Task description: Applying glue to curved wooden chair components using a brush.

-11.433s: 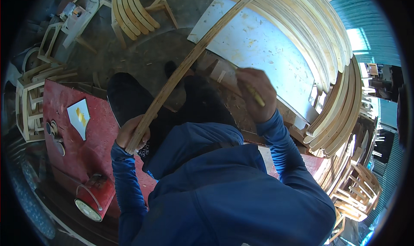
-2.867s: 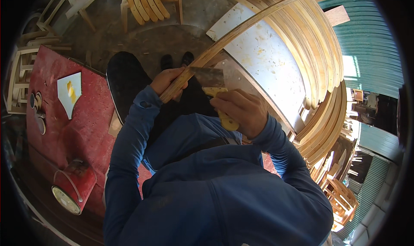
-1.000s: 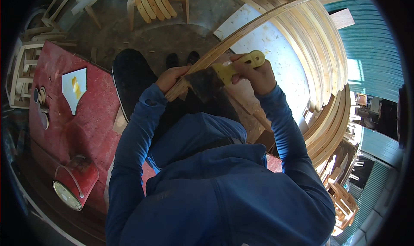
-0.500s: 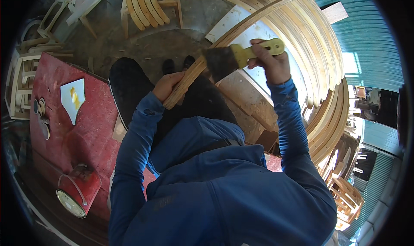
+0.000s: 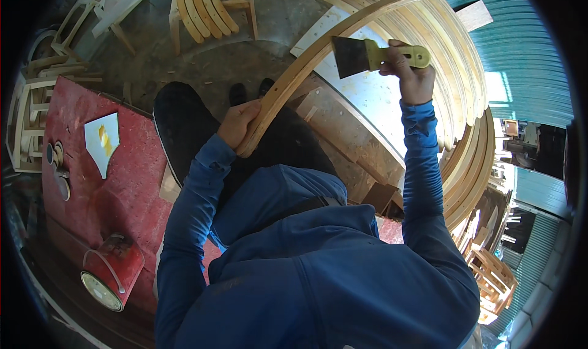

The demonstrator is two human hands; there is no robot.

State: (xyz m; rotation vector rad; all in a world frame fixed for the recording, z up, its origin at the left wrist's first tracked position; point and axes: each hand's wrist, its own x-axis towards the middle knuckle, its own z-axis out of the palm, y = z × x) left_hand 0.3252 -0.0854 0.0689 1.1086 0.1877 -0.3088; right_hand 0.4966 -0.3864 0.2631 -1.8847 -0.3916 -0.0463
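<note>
In the head view, the left hand (image 5: 241, 122), near ten o'clock, grips the lower end of a curved wooden strip (image 5: 300, 68) that sweeps to between one and two. At one o'clock, the right hand (image 5: 411, 73) clasps a scraper (image 5: 372, 55) by its yellow handle, blade beside the strip; contact is unclear. A red can (image 5: 122, 260) lies at eight.
</note>
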